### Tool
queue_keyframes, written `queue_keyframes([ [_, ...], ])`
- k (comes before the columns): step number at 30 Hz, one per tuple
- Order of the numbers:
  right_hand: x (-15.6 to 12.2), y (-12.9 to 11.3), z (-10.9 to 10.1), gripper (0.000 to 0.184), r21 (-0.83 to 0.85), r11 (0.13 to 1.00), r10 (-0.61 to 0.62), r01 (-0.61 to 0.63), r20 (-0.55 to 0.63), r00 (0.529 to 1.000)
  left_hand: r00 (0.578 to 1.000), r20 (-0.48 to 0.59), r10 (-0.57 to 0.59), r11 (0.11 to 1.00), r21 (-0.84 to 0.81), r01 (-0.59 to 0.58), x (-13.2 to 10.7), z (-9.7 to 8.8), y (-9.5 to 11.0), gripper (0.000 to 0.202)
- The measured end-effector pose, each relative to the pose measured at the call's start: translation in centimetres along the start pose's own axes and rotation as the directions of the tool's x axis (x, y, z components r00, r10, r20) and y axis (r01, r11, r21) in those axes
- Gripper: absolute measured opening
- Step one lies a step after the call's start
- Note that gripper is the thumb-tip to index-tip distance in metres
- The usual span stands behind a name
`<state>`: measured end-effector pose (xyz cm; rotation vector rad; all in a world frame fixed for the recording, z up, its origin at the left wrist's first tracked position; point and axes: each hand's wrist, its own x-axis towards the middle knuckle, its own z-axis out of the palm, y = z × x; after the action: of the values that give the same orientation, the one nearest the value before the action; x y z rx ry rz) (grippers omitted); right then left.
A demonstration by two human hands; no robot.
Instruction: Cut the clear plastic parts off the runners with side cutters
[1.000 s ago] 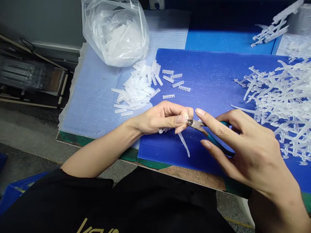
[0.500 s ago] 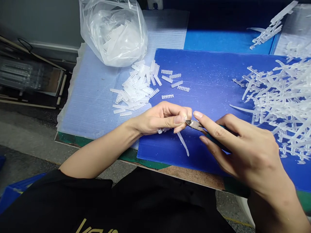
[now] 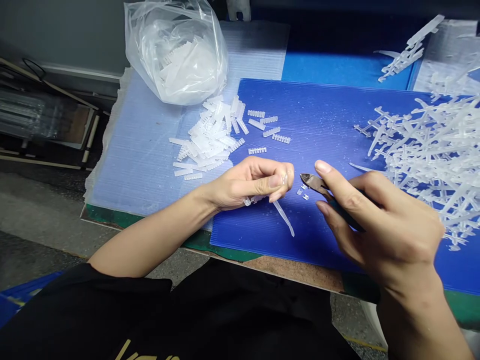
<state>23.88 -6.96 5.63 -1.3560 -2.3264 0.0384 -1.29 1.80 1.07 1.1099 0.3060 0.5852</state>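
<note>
My left hand (image 3: 258, 182) is closed on a translucent plastic sprue (image 3: 284, 218), whose thin tapered end sticks out below the fingers; the rest is mostly hidden in the grip. In my right hand (image 3: 382, 220) is a pair of side cutters (image 3: 317, 185) with dark handles, the tip a little to the right of the left fingertips and apart from them. Small clear offcuts (image 3: 303, 191) lie on the blue sheet (image 3: 258, 230) just under the cutter's jaws. Past the left hand is a heap of white toothed plastic strips (image 3: 212, 135), with several single strips (image 3: 257, 150) beside it.
A clear plastic bag (image 3: 176, 55) holding white pieces stands at the back left. At the right is a tangled pile of translucent sprues (image 3: 431, 155), and another cluster of sprues (image 3: 408, 52) lies farther back. The table's front edge (image 3: 292, 272) runs close to my body.
The side cutters have drawn back to the right, away from the left fingertips. Clear offcuts now show on the sheet beneath them. My left hand stays closed on the sprue.
</note>
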Motion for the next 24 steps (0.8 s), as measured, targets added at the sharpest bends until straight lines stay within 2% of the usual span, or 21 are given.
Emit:
queue_keyframes([
  [2, 0.2, -0.1, 0.0, 0.066, 0.127, 0.991, 0.037, -0.037, -0.002, 0.999, 1.000, -0.012, -0.023, 1.000, 0.008, 0.024, 0.0, 0.0, 0.1, 0.038],
  [4, 0.5, -0.3, 0.1, 0.057, 0.306, 0.944, 0.137, -0.127, -0.012, 0.991, 1.000, -0.011, -0.027, 0.999, 0.029, 0.027, 0.1, 0.0, 0.2, 0.040],
  [6, 0.9, -0.7, 0.4, 0.047, 0.507, 0.821, 0.292, -0.262, 0.022, 0.956, 0.999, 0.016, -0.030, 0.996, 0.088, 0.028, 0.3, 0.1, 0.3, 0.040],
  [8, 1.4, -1.2, 0.9, 0.041, 0.654, 0.658, 0.395, -0.374, 0.124, 0.911, 0.997, 0.044, -0.056, 0.982, 0.181, 0.047, 0.5, 0.4, 0.4, 0.037],
  [10, 1.8, -1.4, 1.5, 0.034, 0.731, 0.531, 0.419, -0.429, 0.213, 0.882, 0.995, 0.031, -0.099, 0.960, 0.267, 0.087, 0.7, 0.9, 0.4, 0.036],
  [11, 1.9, -1.5, 1.8, 0.028, 0.750, 0.497, 0.417, -0.436, 0.235, 0.878, 0.993, 0.002, -0.121, 0.950, 0.291, 0.115, 0.8, 1.1, 0.3, 0.037],
  [15, 2.1, -1.1, 2.7, 0.018, 0.770, 0.481, 0.425, -0.419, 0.213, 0.880, 0.977, -0.105, -0.184, 0.946, 0.250, 0.205, 1.1, 1.6, -0.1, 0.043],
  [20, 2.2, -0.2, 2.3, 0.022, 0.706, 0.567, 0.383, -0.425, 0.230, 0.894, 0.971, -0.083, -0.223, 0.964, 0.127, 0.233, 0.9, 1.3, -0.9, 0.040],
  [24, 2.2, 1.3, 2.2, 0.012, 0.696, 0.540, 0.470, -0.473, 0.217, 0.855, 0.981, -0.081, -0.178, 0.982, -0.072, 0.172, 0.8, 1.2, -0.9, 0.045],
])
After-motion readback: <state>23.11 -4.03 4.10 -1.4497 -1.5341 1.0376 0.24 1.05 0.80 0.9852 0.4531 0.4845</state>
